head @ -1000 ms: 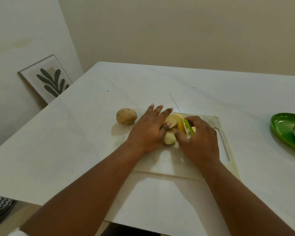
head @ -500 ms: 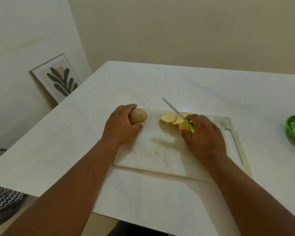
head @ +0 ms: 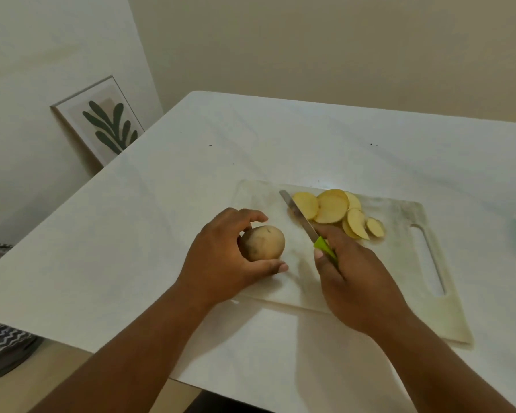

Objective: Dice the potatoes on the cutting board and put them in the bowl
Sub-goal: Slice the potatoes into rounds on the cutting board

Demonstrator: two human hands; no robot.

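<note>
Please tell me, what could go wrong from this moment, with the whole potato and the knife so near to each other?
1. The whole potato is round and uncut, so it may roll under the blade; the left hand holds it with the thumb tip toward the knife.
2. The right hand grips the knife close to the potato slices, so a sweep could push them off the cutting board.

No words, brands, numbers or signs could be read anywhere in the head view. The framed print (head: 103, 122) leaning against the wall bore only a dark green leaf shape, with no lettering. The cutting board (head: 405, 251) and the knife (head: 306, 226) carried no legible marking.
</note>
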